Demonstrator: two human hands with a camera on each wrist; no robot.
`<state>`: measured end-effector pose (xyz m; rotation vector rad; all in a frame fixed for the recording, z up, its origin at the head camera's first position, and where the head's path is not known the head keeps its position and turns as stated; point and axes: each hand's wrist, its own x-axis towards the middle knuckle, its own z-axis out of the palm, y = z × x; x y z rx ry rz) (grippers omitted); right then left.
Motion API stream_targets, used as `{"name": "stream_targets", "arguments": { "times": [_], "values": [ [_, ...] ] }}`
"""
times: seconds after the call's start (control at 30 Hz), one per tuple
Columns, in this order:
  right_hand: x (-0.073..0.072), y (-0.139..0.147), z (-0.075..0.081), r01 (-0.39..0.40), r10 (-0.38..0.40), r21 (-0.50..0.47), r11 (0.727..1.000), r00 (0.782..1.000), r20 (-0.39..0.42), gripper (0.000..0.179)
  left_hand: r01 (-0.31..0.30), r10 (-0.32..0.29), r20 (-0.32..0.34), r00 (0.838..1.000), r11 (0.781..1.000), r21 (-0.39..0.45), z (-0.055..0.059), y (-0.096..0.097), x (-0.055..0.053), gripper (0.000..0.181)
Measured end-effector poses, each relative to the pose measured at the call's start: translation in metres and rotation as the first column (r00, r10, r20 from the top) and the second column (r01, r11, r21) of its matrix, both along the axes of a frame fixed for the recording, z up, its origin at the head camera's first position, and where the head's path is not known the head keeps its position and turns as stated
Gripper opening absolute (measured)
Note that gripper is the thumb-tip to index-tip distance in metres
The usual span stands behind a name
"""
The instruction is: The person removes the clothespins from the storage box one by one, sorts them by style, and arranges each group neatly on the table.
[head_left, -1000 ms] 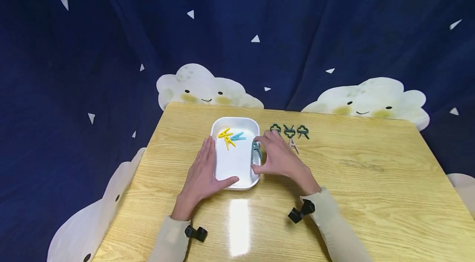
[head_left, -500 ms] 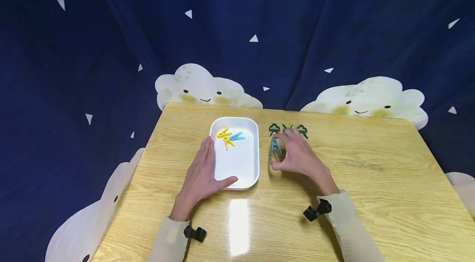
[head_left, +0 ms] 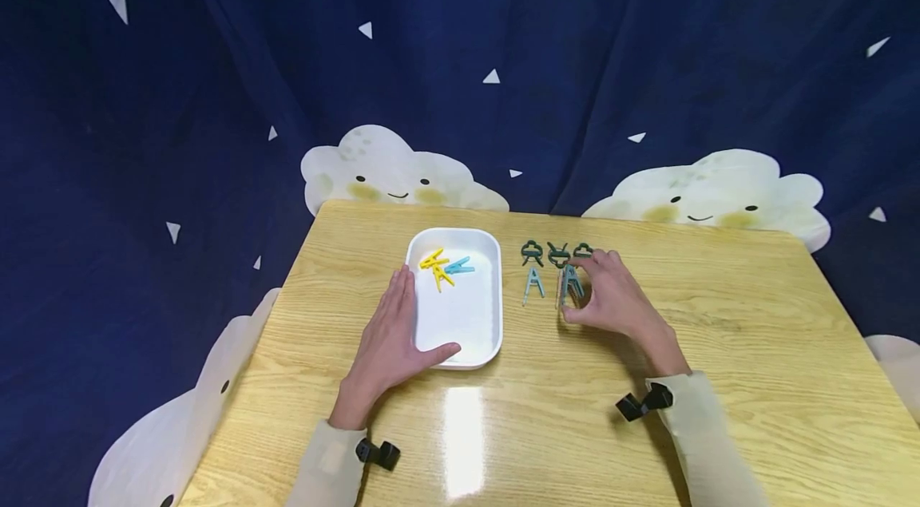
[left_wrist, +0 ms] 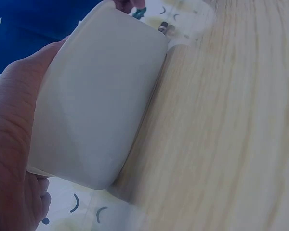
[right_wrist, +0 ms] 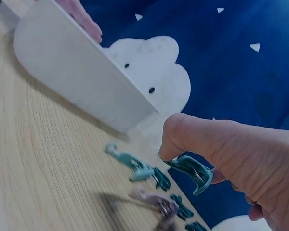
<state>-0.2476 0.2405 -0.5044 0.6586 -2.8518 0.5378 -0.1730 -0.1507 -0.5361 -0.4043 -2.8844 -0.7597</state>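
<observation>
My left hand [head_left: 391, 331] lies along the left side of a white tray [head_left: 460, 363], its fingers straight and its thumb stretched across the near end. Inside the tray are two yellow clothespins [head_left: 442, 275] and a light blue clothespin [head_left: 460, 265]. Right of it, my right hand [head_left: 614, 295] pinches a teal clothespin [right_wrist: 190, 172] between thumb and fingers, above the table. A pinkish clothespin [right_wrist: 159, 202] is under that hand, partly covered in the head view. Left of this lies a light teal clothespin [head_left: 533, 283].
Three dark green clips [head_left: 558, 254] form a row on the wooden table [head_left: 719, 379], just behind the clothespins. A dark blue curtain [head_left: 460, 36] with cloud prints hangs behind the table's far edge.
My right hand has moved right from the tray's right side. A light teal clothespin now lies on the table, and another teal one remains in the hand. My left hand stays put.
</observation>
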Motion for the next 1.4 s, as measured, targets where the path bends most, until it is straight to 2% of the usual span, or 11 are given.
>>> {"name": "stream_targets", "arguments": {
  "times": [0.3,0.63,1.0,1.4],
  "values": [
    [-0.006,0.025,-0.01,0.055,-0.057,0.028,0.998,0.996,0.064,0.087,0.001,-0.001,0.001,1.0,1.0,0.002,-0.001,0.0,0.001,0.14],
    [-0.014,0.039,-0.022,0.056,-0.06,0.048,0.997,0.996,0.071,0.089,-0.001,0.001,-0.001,1.0,1.0,-0.006,-0.001,0.0,0.001,0.14],
    [-0.018,0.043,-0.027,0.059,-0.068,0.079,0.995,0.992,0.108,0.091,0.002,-0.002,-0.012,1.0,1.0,0.001,-0.001,0.0,0.001,0.139],
    [-0.019,0.041,-0.029,0.061,-0.068,0.052,0.997,0.986,0.151,0.089,-0.001,0.001,-0.008,1.0,1.0,-0.005,-0.001,0.0,0.0,0.139]
  ]
}}
